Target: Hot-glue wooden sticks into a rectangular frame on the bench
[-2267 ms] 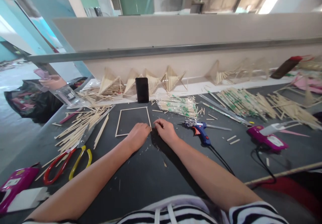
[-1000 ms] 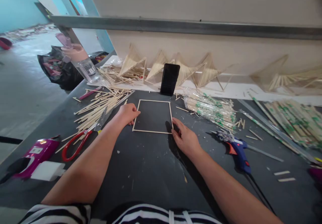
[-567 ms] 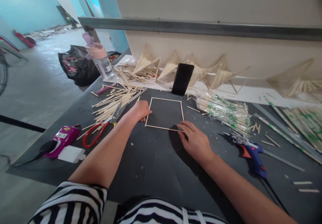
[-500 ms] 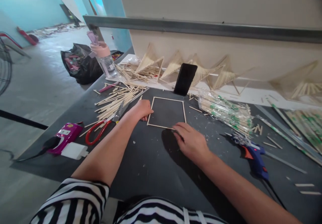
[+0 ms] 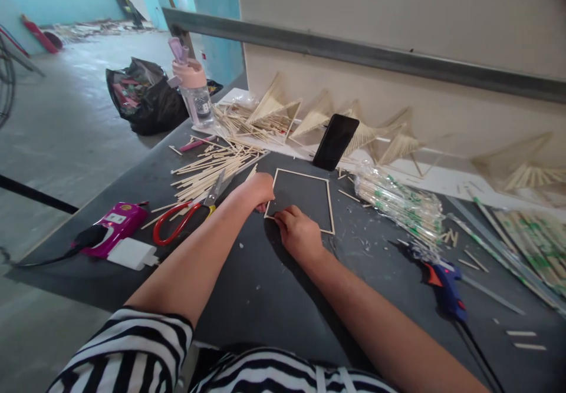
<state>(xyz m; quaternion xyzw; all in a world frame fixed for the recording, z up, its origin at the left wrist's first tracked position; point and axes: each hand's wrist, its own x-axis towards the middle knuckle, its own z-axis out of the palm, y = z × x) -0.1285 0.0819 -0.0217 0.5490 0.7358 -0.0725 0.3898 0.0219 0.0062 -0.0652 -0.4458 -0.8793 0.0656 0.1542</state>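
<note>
A square frame of thin wooden sticks [image 5: 330,204] lies flat on the dark tabletop in front of me. My left hand [image 5: 260,191] is closed at the frame's left side, its fingers curled down and partly hidden behind the wrist. At the near left corner, my right hand [image 5: 299,232] pinches the near stick between thumb and fingers. The two hands are close together, and the right one covers part of the near edge. Left of the hands lie red-handled scissors [image 5: 177,222] and a pile of loose sticks [image 5: 216,163].
A blue glue gun [image 5: 442,278] rests at right, its cord running toward me. Behind the frame stand a black phone [image 5: 336,141] and several stick models [image 5: 276,107]. Wrapped sticks [image 5: 398,198] lie right. A bottle [image 5: 194,95] and a purple power block [image 5: 117,225] are at left.
My right hand has slid left along the near edge, from near the right corner to the left corner. The left hand stays at the left side. The view has shifted slightly.
</note>
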